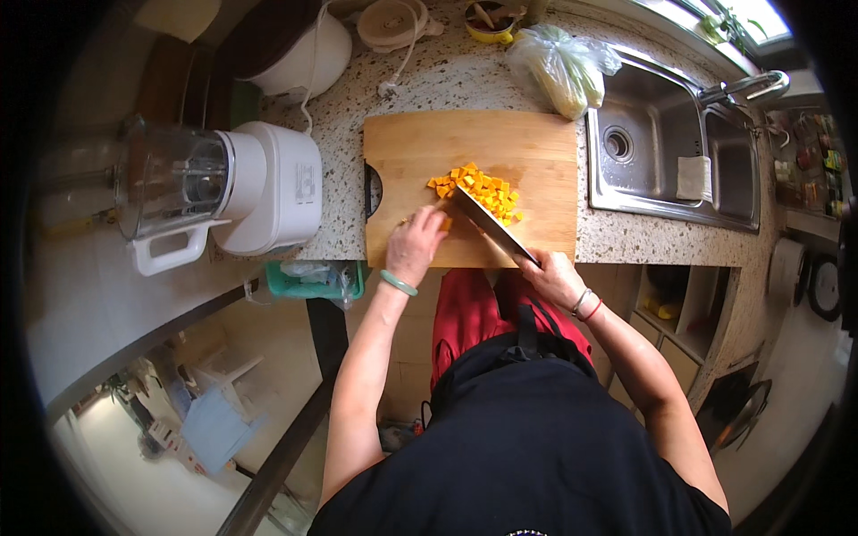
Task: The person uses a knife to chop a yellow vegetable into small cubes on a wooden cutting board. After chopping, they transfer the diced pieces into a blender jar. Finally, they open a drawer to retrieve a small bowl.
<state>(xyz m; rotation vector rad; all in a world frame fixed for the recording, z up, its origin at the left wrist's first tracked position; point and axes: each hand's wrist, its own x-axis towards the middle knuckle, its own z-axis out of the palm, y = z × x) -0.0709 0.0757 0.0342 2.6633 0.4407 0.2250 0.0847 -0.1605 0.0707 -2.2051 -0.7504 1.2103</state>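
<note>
On the wooden cutting board (411, 138) lies a pile of small orange vegetable cubes (483, 186), possibly pumpkin or carrot. My right hand (552, 279) is closed around the handle of a kitchen knife (497, 227). Its dark blade slants up and left across the board, the tip end touching the near side of the pile. Just left of the blade is my left hand (418, 245), its fingers bent and smeared by motion. A bit of orange shows by its fingertips; whether they grip it is unclear.
A white food processor (284, 188) with a clear jug stands on the left. Beyond the board's far right corner sits a plastic bag of pale green vegetables (563, 71). The steel double sink (652, 107) is at right. A green basket (308, 281) hangs below the counter edge.
</note>
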